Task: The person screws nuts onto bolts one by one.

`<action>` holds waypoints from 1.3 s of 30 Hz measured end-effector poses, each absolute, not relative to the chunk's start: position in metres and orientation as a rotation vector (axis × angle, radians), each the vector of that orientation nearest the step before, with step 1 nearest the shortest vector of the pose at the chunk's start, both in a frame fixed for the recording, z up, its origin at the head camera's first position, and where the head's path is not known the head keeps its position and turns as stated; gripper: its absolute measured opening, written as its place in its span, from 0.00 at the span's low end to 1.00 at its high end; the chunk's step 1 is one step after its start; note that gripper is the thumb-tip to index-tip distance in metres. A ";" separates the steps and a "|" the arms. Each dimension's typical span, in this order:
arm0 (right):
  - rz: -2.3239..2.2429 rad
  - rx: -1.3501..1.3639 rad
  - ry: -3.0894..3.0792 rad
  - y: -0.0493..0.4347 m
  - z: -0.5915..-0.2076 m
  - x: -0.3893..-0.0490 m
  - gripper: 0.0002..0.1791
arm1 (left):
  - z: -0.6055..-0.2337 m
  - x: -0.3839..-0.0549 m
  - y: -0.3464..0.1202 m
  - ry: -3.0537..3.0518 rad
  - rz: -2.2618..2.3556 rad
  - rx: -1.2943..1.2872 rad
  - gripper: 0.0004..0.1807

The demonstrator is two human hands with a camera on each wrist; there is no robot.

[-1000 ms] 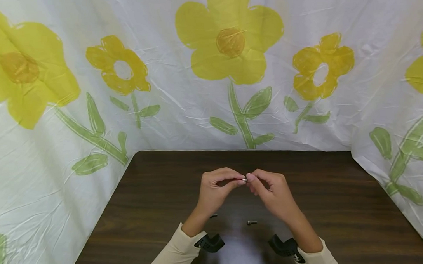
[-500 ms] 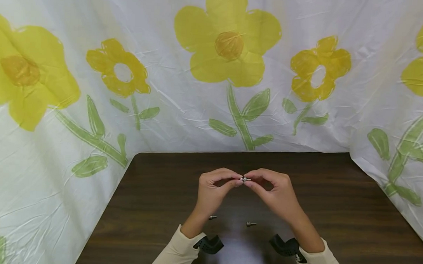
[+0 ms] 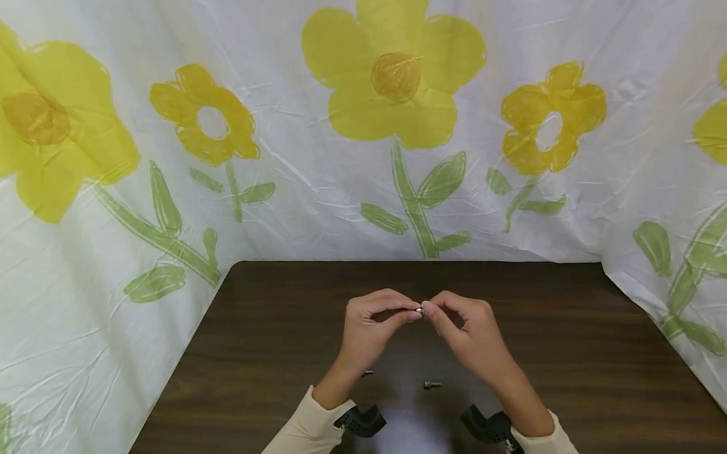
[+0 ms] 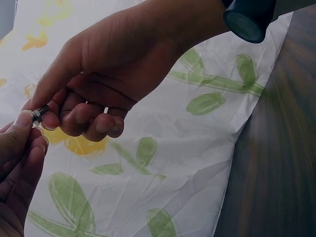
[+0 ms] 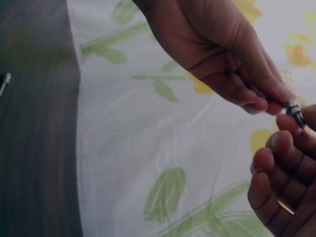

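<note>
A small metal bolt (image 3: pixel 420 310) is held up over the table between both hands. My left hand (image 3: pixel 366 324) pinches one end of it between thumb and fingertips. From the other side, the thumb and index finger of my right hand (image 3: pixel 468 331) pinch the opposite end. In the left wrist view the bolt (image 4: pixel 37 114) shows a silver part and a darker end, with the right hand (image 4: pixel 108 74) reaching in from the upper right. The right wrist view shows ridges on the bolt (image 5: pixel 293 111); fingertips cover much of it.
A second bolt (image 3: pixel 432 384) lies on the dark wood table (image 3: pixel 263 357) below the hands. Another bolt (image 3: pixel 367 373) lies partly hidden behind the left wrist. A white flowered curtain (image 3: pixel 317 185) hangs along the table's back and sides.
Half a second ago the right fingertips were more spread and more of the bolt showed. Now they have closed in over its end again. The left hand stays almost still.
</note>
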State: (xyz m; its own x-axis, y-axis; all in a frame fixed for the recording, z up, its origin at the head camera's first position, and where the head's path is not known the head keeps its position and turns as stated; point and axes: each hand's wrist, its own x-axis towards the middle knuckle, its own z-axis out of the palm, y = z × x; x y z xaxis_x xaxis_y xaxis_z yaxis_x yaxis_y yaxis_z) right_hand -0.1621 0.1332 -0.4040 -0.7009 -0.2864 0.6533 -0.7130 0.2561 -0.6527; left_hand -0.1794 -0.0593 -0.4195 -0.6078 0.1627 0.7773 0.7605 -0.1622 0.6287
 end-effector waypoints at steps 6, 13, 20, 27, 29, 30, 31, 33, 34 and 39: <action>1.442 0.924 -2.085 0.138 -0.402 -0.163 0.12 | -0.418 -0.180 -0.063 -1.706 -1.799 -0.972 0.07; 1.386 0.999 -1.972 0.139 -0.399 -0.165 0.22 | -0.417 -0.181 -0.065 -1.713 -1.819 -0.962 0.07; 1.406 1.038 -1.920 0.136 -0.398 -0.165 0.20 | -0.418 -0.181 -0.063 -1.701 -1.848 -1.001 0.06; 1.437 1.013 -1.999 0.135 -0.401 -0.164 0.11 | -0.418 -0.178 -0.061 -1.708 -1.824 -0.996 0.07; 1.439 0.995 -2.027 0.134 -0.402 -0.163 0.12 | -0.417 -0.178 -0.060 -1.707 -1.823 -0.999 0.07; 1.434 0.988 -2.039 0.133 -0.402 -0.163 0.12 | -0.417 -0.177 -0.060 -1.704 -1.824 -1.004 0.07; 1.428 0.976 -2.051 0.133 -0.402 -0.162 0.13 | -0.417 -0.177 -0.060 -1.704 -1.818 -1.009 0.07; 1.411 0.953 -2.067 0.132 -0.403 -0.162 0.13 | -0.417 -0.177 -0.059 -1.701 -1.812 -1.021 0.07; 1.399 0.941 -2.073 0.132 -0.403 -0.162 0.13 | -0.417 -0.176 -0.059 -1.698 -1.810 -1.027 0.07; 1.369 0.887 -2.084 0.133 -0.402 -0.162 0.14 | -0.416 -0.175 -0.058 -1.696 -1.807 -1.031 0.07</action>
